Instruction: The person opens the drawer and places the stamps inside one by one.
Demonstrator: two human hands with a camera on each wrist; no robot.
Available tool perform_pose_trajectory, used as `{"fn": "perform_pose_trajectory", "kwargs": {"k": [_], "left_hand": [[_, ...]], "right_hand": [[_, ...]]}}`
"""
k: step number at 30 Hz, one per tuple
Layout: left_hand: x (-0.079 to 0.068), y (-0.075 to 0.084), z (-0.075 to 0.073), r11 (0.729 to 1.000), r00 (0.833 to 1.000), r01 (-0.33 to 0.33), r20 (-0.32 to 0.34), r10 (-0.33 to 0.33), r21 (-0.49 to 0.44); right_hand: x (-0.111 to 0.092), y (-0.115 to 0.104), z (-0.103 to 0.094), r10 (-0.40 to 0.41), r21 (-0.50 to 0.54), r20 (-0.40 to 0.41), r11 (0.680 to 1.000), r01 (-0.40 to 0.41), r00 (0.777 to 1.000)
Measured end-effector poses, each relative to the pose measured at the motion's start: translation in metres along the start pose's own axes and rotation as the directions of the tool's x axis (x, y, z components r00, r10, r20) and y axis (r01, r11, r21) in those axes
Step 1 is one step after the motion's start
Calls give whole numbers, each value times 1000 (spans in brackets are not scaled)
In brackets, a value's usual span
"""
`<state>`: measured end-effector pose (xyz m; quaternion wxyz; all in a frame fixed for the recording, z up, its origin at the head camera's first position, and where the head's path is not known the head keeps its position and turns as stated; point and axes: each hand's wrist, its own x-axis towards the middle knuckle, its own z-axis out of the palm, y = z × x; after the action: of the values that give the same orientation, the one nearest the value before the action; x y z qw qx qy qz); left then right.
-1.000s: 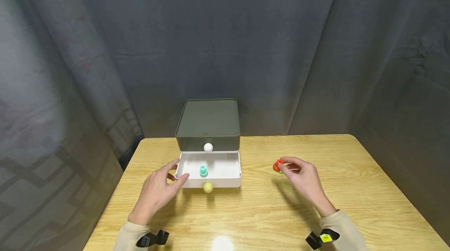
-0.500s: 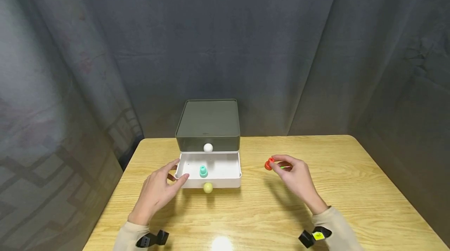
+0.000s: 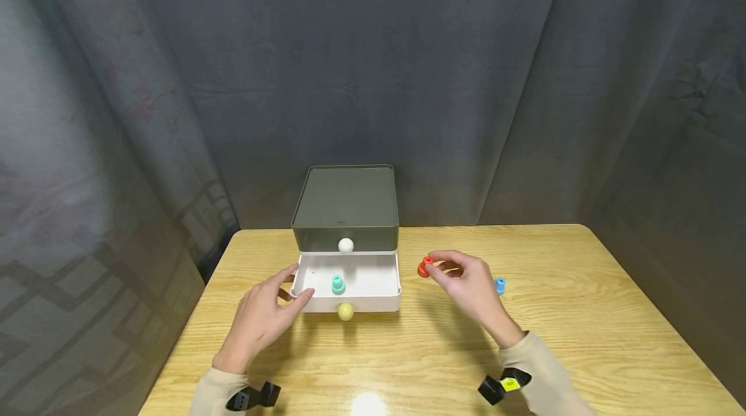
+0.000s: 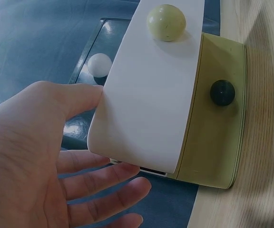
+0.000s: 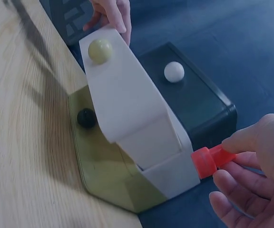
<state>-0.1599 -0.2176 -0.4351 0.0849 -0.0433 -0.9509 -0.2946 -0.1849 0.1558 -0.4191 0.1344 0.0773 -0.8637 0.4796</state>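
Observation:
A small red plastic piece (image 3: 426, 266), with a wide round base and a narrower neck, is pinched between thumb and fingers of my right hand (image 3: 466, 280), right of the drawers. My left hand (image 3: 262, 312) holds the left front corner of the pulled-out white drawer (image 3: 373, 303), thumb at the rim and fingers along the side. Inside that drawer a teal piece (image 3: 338, 284) of similar shape stands upright. In the right wrist view, the red piece (image 5: 206, 162) shows clear of the drawer.
The drawer unit has a dark upper section (image 3: 350, 196) with a white knob (image 3: 346, 245), and a yellow-green lower drawer (image 4: 213, 128) with a dark knob (image 4: 222, 92). A blue piece (image 3: 500, 286) stands on the wooden table (image 3: 583, 312) behind my right hand.
My right hand has moved left toward the drawer with the red piece. The blue piece has come into sight; a green thing by the hand is now hidden. My left hand stays put.

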Motion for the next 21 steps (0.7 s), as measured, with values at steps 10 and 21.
{"fn": "perform_pose_trajectory", "kwargs": {"k": [10, 21], "left_hand": [[0, -1, 1, 1000, 1000, 5, 0, -5, 7], [1, -1, 1, 1000, 1000, 9, 5, -9, 7]], "right_hand": [[9, -22, 18, -54, 1, 65, 999, 54, 996], [16, -41, 40, -126, 34, 148, 992, 123, 981]]}}
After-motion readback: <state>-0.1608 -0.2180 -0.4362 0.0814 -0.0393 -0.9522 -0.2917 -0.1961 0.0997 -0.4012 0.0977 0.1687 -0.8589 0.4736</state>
